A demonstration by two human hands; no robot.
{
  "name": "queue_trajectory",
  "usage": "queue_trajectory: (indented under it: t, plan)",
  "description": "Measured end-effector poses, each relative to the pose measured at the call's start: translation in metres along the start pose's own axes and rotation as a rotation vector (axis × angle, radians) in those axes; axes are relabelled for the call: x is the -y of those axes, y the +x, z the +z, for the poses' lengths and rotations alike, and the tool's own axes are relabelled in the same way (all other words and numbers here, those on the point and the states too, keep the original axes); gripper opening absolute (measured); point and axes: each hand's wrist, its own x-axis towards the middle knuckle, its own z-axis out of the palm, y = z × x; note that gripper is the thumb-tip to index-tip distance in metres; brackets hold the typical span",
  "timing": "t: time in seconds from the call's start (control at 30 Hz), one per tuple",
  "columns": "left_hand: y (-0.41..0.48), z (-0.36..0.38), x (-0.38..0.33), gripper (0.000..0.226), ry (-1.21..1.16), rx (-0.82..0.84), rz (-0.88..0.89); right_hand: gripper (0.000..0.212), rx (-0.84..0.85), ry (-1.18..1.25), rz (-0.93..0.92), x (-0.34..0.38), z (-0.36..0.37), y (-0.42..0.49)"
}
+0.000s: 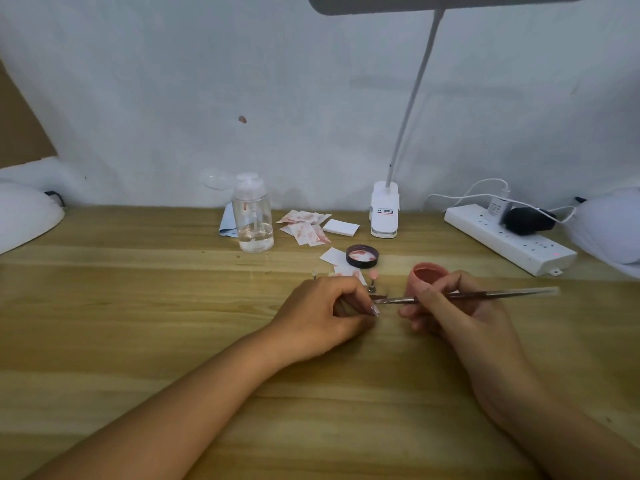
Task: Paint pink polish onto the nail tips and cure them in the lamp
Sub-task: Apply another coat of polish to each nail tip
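1. We find the left hand (329,308) curled, its fingertips pinching a clear nail tip (375,310) low over the wooden desk (173,323). We judge that the low hold steadies the tip for brushing.
2. The right hand (450,306) grips a slim brush (491,293) pencil-fashion. The bristle end points toward the left hand and lies just above the pinched tip. We cannot confirm that the bristles touch it.
3. The two hands are close together but not touching.
4. The open pink polish jar (424,276) stands just behind the right hand's fingers, which in our judgement keeps reloads short. Its black lid (362,256) lies upturned further back, between the hands.
5. A pink-coated tip on a small stand (372,280) sits just beyond the left hand's fingertips, apparently parked for curing.
6. Well behind the left hand stand a pump bottle (252,216) and stained wipes (304,226), presumably for clean-up.
7. A white domed unit (24,216) lies far outboard of the left hand. We cannot tell whether it is the curing lamp. We judge that painting is in hand and curing is not yet begun.
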Motion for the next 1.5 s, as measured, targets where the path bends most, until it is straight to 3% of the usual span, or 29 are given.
queue_trajectory:
  t: [0.37,0.5,0.63,1.1,1.5]
  plan:
    - [0.002,0.000,0.002,0.024,0.011,0.004,-0.011,0.022,0.016,-0.050,-0.040,-0.001,0.001,0.000]
    - [0.001,0.000,0.001,0.023,-0.018,0.010,-0.015,0.020,-0.107,-0.028,-0.225,0.010,-0.002,-0.002]
    - [0.002,0.000,0.000,0.024,0.011,0.006,-0.005,0.022,-0.211,-0.161,-0.329,0.017,-0.016,0.011]
    - [-0.001,0.000,0.001,0.005,0.022,0.007,-0.040,0.010,-0.119,-0.674,-0.234,0.000,-0.025,0.034]
    - [-0.002,-0.002,0.000,0.021,0.053,0.012,-0.022,0.012,-0.119,-0.675,-0.237,-0.001,-0.030,0.041]
